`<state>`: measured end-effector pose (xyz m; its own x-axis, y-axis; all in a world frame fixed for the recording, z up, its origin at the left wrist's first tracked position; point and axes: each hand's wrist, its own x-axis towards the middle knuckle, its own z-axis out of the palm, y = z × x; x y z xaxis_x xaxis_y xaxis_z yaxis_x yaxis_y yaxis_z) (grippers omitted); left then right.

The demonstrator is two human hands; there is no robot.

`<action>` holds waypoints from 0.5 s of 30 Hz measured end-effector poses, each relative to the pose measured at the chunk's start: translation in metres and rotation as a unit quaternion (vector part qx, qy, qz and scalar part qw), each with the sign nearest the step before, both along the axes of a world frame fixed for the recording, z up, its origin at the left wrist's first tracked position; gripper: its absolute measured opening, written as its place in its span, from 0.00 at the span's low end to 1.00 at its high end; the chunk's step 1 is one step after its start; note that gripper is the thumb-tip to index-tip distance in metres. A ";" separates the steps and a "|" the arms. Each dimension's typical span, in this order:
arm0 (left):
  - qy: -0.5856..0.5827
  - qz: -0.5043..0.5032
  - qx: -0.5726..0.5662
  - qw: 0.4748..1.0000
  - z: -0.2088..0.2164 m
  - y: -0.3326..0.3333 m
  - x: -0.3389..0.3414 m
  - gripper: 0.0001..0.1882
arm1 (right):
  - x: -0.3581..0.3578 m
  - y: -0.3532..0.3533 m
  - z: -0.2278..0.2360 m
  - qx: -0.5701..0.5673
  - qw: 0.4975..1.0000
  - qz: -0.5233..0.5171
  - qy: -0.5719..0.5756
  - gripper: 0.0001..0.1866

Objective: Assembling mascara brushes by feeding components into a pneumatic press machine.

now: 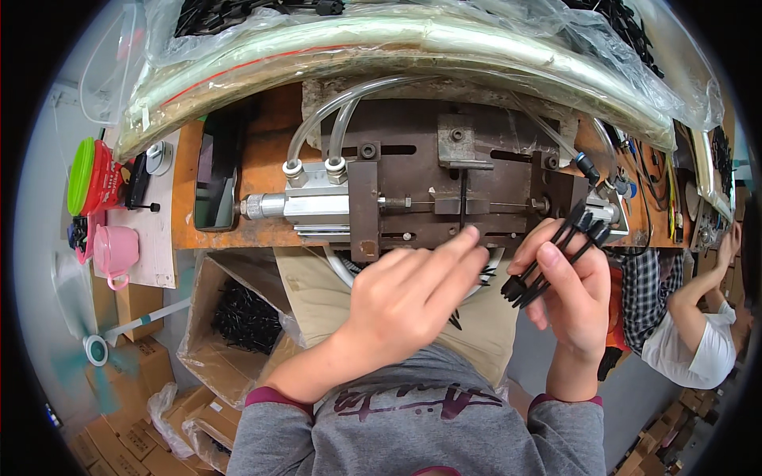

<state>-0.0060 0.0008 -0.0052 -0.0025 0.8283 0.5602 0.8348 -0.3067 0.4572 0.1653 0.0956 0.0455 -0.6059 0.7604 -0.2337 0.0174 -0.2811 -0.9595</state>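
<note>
A thin black plastic rod (463,190) stands lengthwise in the middle of a dark metal clamping fixture (413,178). At the rod's near end are the fingertips of my left hand (413,289), back upward and closed; its thumb is hidden. Black tips (486,275) poke out beside and below that hand, and I cannot tell whether it holds them too. To the right, my right hand (571,293) is closed round a bundle of several black plastic rods (556,258), thumb across them, tilted up to the right.
An air cylinder (317,213) with clear hoses (317,119) flanks the fixture. A phone (217,174) lies left, near a pink mug (116,252). Plastic-wrapped bulk (413,44) spans the back. A box of black parts (246,313) stands below left. Another person (690,341) works at far right.
</note>
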 end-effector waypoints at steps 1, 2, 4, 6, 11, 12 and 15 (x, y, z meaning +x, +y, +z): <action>-0.016 -0.022 0.027 0.999 0.002 -0.001 0.001 0.17 | 0.000 0.000 -0.002 -0.018 1.000 0.020 0.008 0.12; -0.031 -0.044 0.055 0.997 0.004 -0.004 0.003 0.18 | 0.000 0.000 -0.005 -0.035 0.998 0.040 0.017 0.12; -0.054 -0.099 0.053 0.992 0.015 -0.007 0.001 0.19 | -0.002 -0.002 -0.007 -0.062 0.995 0.068 0.028 0.13; -0.079 -0.120 0.034 0.989 0.013 -0.009 -0.002 0.19 | -0.003 -0.001 -0.006 -0.065 0.995 0.071 0.020 0.13; -0.116 -0.086 0.029 0.989 0.007 -0.013 -0.003 0.19 | -0.002 -0.002 -0.002 0.026 1.000 0.001 -0.011 0.13; -0.100 -0.061 0.016 0.993 0.008 -0.014 -0.003 0.19 | 0.001 -0.003 -0.003 0.060 0.997 -0.029 -0.023 0.13; -0.032 -0.008 0.008 0.999 0.000 -0.009 -0.002 0.16 | 0.004 -0.005 0.000 0.115 0.990 -0.077 -0.031 0.08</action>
